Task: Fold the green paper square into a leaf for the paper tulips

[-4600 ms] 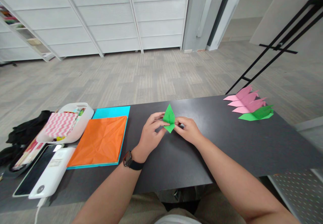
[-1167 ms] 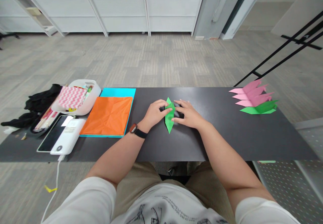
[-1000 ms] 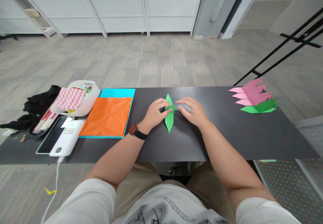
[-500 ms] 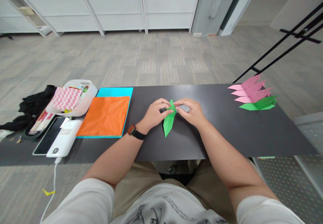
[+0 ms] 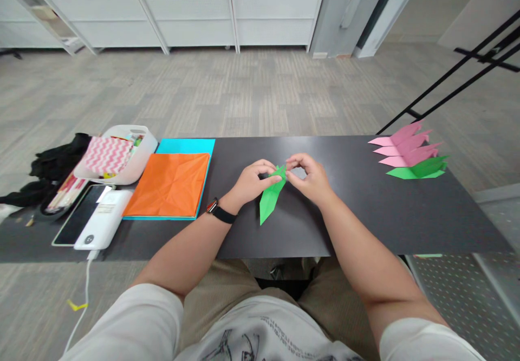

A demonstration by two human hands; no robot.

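Note:
A folded green paper piece, long and pointed, is lifted at its far end above the dark table. My left hand, with a watch at the wrist, pinches that far end from the left. My right hand pinches the same end from the right, fingertips close to the left hand's. The near tip of the paper points toward me and to the left, low over the table.
An orange sheet lies on a cyan sheet at the left. Further left are a white tray with patterned paper, a phone, a white power bank and black cloth. Folded pink pieces and a green one lie far right.
The green piece lay flat along the table a second ago. Both hands have pinched its far end and lifted it, and its near tip has swung left.

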